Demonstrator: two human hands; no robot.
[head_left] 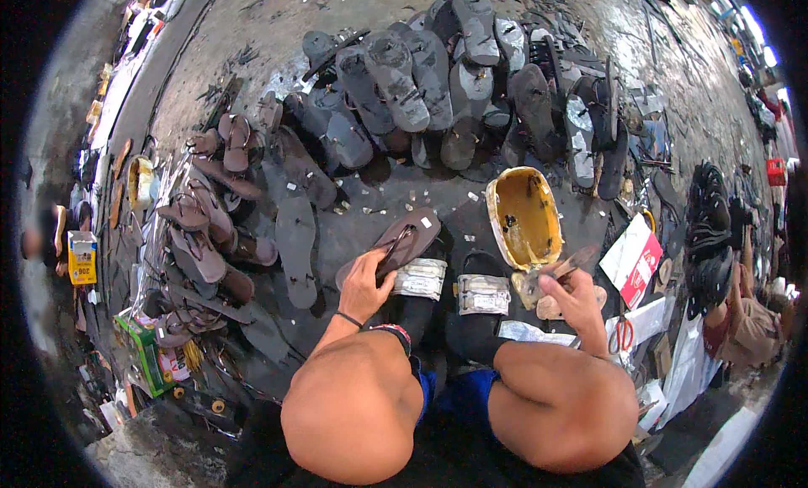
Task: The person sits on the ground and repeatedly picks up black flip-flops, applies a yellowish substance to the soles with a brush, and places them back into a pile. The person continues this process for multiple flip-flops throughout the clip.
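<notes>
My left hand (362, 288) grips a dark brown flip-flop (407, 245) by its near end. Its toe points up and to the right, with a small white sticker on the footbed. On the other side, my right hand (574, 301) is closed around a flat, brownish tool (579, 259), blurred, so its exact kind is unclear. Just beyond that hand stands an oval yellow tub (498, 203) with a crusted pale rim and dark residue inside. White wrapped bands (419, 278) lie across my feet.
Many dark soles (396, 80) are heaped ahead. Brown flip-flops (202, 210) pile up at left, with a lone sole (295, 252) nearer the middle. At right lie a white-and-red card (633, 261), red-handled scissors (621, 335) and stacked black straps or footwear (709, 235). Small scraps dot the floor.
</notes>
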